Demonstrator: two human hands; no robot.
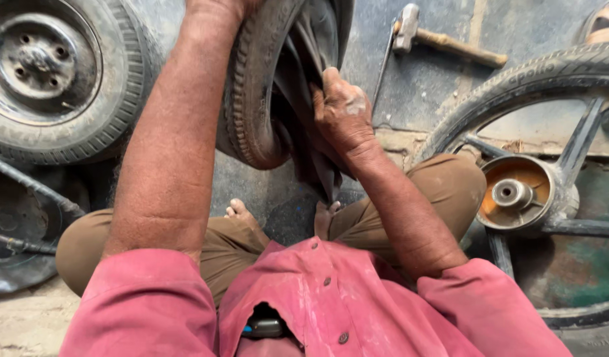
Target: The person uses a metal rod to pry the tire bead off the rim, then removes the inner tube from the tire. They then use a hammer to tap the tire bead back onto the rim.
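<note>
I sit cross-legged on the ground with a worn black tyre [255, 86] held upright in front of me. My right hand [341, 109] is closed on the dark inner tube [304, 132] that hangs out of the tyre's opening toward my feet. My left arm reaches up along the tyre's outer tread; my left hand [215, 5] is almost wholly cut off by the top edge of the view, at the tyre's upper rim. Whether it grips the tyre is hidden.
A car wheel with a steel rim [46, 66] lies at the upper left. A motorcycle wheel with spokes and a rusty hub [516, 192] lies at the right. A hammer [443, 39] and a thin metal bar [383, 63] rest on the concrete behind. Hoses [33, 188] run at left.
</note>
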